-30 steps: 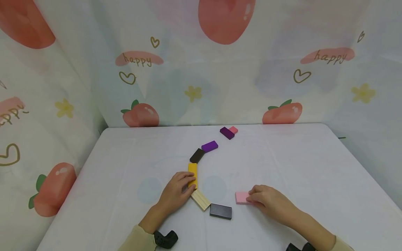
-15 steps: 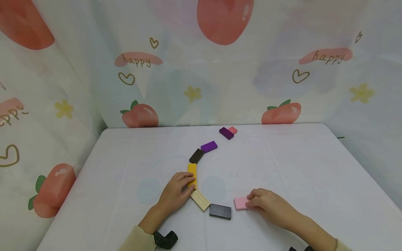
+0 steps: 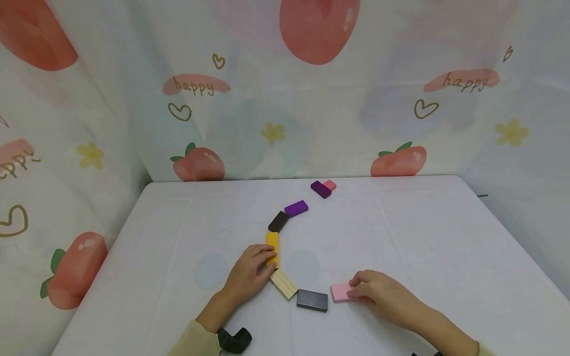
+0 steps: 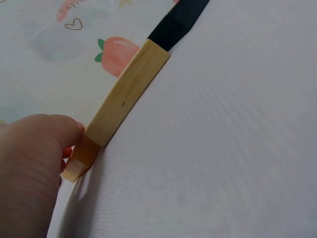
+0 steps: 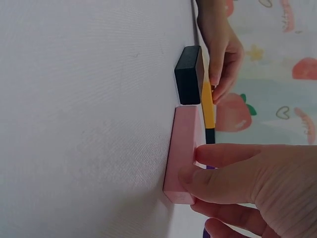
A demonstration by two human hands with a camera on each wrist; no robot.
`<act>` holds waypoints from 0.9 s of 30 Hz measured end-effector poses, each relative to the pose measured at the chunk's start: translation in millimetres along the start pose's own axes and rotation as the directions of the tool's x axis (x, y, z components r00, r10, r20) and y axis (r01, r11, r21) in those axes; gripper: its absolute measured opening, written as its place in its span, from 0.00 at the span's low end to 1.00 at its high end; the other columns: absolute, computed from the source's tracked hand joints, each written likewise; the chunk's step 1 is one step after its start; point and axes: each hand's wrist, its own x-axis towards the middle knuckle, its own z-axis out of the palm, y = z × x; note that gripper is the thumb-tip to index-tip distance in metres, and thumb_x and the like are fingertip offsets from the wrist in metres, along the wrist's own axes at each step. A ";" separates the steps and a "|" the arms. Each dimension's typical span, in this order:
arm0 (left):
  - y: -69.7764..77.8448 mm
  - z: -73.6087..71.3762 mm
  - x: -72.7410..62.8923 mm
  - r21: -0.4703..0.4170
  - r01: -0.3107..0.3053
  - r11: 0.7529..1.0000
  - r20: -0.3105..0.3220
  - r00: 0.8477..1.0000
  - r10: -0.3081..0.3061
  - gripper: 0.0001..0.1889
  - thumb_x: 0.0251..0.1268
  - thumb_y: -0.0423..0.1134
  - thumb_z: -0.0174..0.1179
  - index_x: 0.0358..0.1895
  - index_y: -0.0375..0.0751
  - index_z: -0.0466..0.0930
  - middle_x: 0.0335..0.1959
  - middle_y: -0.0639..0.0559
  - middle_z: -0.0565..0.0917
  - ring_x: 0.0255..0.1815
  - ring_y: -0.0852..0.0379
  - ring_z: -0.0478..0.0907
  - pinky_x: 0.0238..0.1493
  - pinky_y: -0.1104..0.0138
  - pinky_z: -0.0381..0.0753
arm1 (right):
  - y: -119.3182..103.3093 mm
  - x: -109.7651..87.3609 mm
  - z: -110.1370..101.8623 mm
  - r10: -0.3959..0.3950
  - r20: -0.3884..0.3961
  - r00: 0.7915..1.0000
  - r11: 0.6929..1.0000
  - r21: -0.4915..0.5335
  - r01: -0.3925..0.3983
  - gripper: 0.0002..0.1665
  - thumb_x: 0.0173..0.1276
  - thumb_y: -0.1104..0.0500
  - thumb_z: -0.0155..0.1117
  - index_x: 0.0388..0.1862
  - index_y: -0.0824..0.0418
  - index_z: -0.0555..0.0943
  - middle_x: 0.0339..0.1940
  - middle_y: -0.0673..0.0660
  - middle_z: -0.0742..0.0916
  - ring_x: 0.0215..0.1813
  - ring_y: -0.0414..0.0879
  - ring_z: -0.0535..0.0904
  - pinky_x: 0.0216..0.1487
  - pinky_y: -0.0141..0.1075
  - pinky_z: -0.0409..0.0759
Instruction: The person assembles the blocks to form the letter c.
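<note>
With its thumb and fingers, my right hand (image 3: 385,299) pinches a pale pink block (image 3: 340,292), which lies just right of a dark grey block (image 3: 312,300). In the right wrist view the pink block (image 5: 182,148) lines up end to end with the dark block (image 5: 189,82). My left hand (image 3: 246,273) holds the yellow block (image 3: 272,239) by its left side, thumb at the near end. A ribbed wooden block (image 3: 284,284) joins the yellow one to the dark grey one at a slant; the left wrist view shows its long side (image 4: 129,94).
The curve of blocks continues away with a black block (image 3: 278,221) and a purple block (image 3: 296,208). Farther back, a dark purple block (image 3: 321,189) touches a coral pink block (image 3: 330,184). A white cloth (image 3: 401,237) covers the table; a printed curtain stands behind.
My right hand has drawn the pink block toward me and slightly left, closer to the dark grey block. The left hand stays on the yellow block.
</note>
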 end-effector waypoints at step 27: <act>2.6 -0.8 0.6 -0.004 0.027 1.000 0.025 0.999 -0.027 0.12 0.56 0.36 0.64 0.44 0.39 0.83 0.48 0.53 0.78 0.52 0.59 0.70 0.54 0.65 0.72 | -0.2 -2.3 2.7 -0.081 -0.024 0.996 0.996 0.033 0.082 0.15 0.43 0.71 0.73 0.31 0.55 0.86 0.35 0.48 0.81 0.37 0.41 0.77 0.37 0.35 0.79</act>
